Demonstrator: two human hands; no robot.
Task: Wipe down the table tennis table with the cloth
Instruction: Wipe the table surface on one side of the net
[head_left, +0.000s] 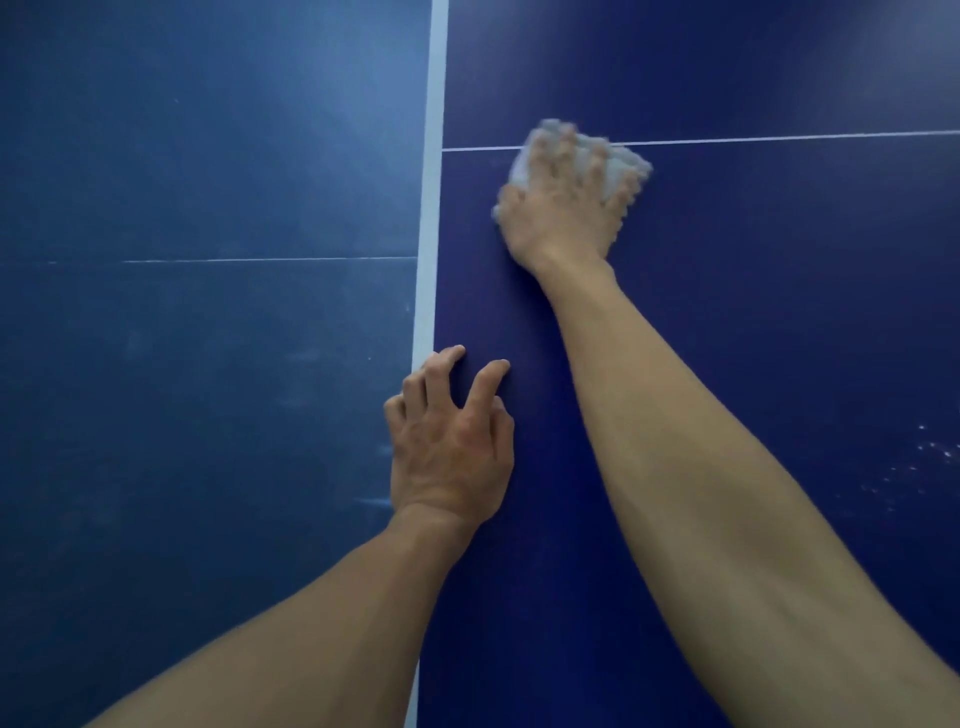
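Pale cloth (523, 167) under right hand (563, 208), blue table (779, 322).

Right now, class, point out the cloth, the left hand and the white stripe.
cloth (638, 165): head view, on its bare right corner.
left hand (447, 447): head view, on the back of the hand.
white stripe (434, 208): head view, on the stretch above the left hand.

A scuffed, paler blue surface (208, 389) fills 9 o'clock, a thin white line (234, 260) crossing it. White specks (930, 452) dot 3 o'clock.
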